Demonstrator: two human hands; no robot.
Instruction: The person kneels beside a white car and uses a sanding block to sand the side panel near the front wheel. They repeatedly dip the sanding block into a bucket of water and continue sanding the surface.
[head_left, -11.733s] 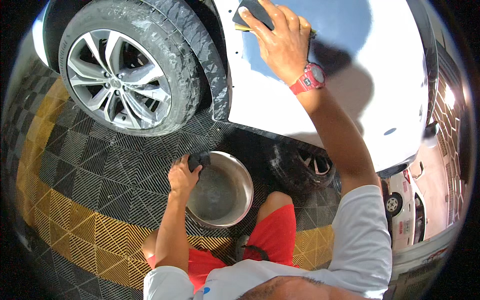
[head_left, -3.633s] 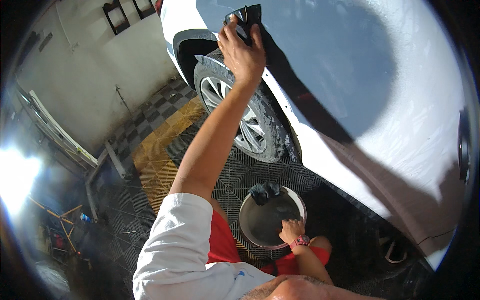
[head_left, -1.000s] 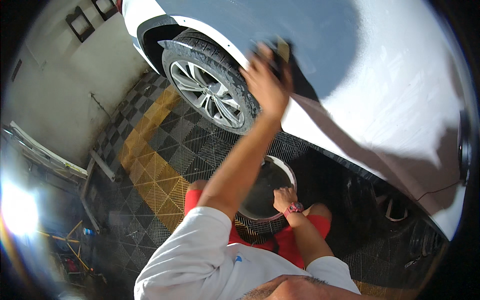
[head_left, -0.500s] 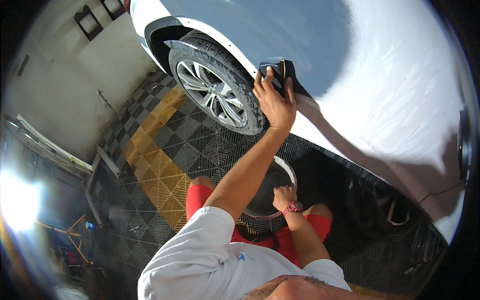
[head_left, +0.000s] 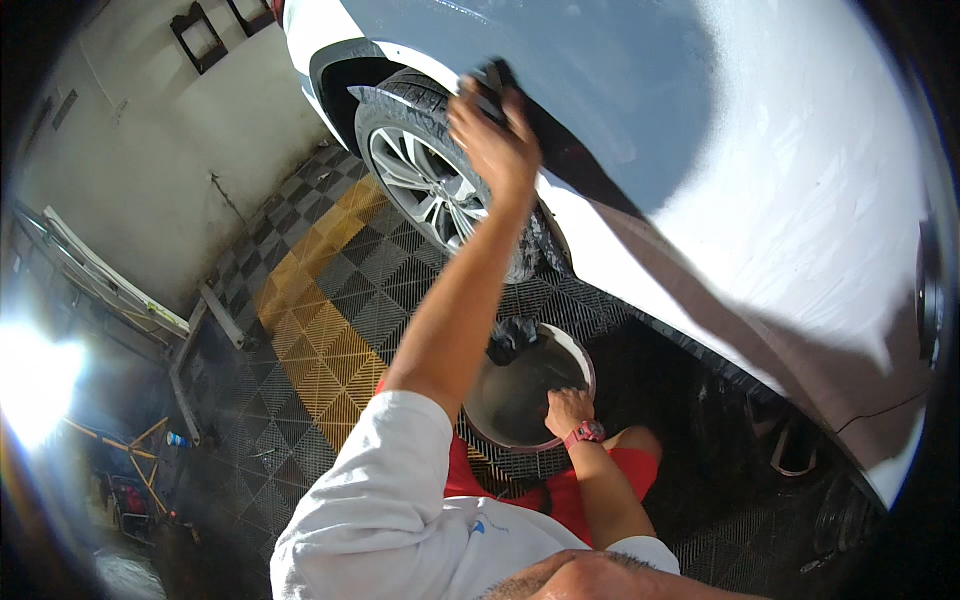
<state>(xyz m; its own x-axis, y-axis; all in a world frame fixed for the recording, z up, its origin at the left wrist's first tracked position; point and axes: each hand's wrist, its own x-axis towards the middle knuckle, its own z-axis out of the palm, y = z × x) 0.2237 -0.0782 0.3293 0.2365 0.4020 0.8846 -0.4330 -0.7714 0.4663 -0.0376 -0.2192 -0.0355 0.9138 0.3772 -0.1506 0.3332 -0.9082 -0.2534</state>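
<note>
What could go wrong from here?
The bare left hand holds a dark block near the wheel-arch edge of the grey-and-white car panel; it might slip off.
The right hand is at the rim of the round metal basin; leaning there could tip it.
Crumpled black material over its rim might slide off.

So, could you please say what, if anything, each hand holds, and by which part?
The left hand holds a dark block by its near end; the right hand is at the right rim of the basin, its grip unclear.

The car panel [head_left: 620, 90] leaves my left hand [head_left: 492, 145] room rightward; the wheel [head_left: 430, 185] stands below-left, black cloth [head_left: 512, 338] obstructs the basin's [head_left: 587, 372] far rim.
</note>
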